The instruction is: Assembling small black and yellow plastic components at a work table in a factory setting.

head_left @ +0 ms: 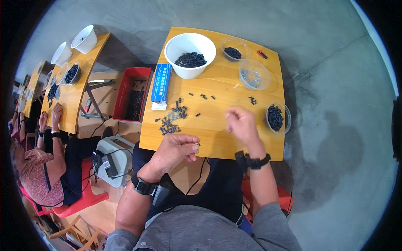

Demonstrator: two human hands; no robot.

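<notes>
My left hand (176, 150) is closed in a pinch at the table's near edge, a small black piece (198, 144) showing between thumb and fingertips. My right hand (241, 123) hovers over the table to the right, a little blurred, its fingers curled; whatever they may hold is hidden. Beyond my left hand lies a loose pile of small black and clear parts (169, 124). Short black cylinders (204, 96) are scattered across the middle of the wooden table (209, 134). A few more black pieces (252, 100) lie just past my right hand.
A white bucket (190, 42) of black pieces stands at the back, beside a blue box (161, 85). Clear tubs (288, 119) of parts line the right side, with a red-and-black tool (262, 54) behind. A red bin (119, 102) and another person's table (73, 98) are left.
</notes>
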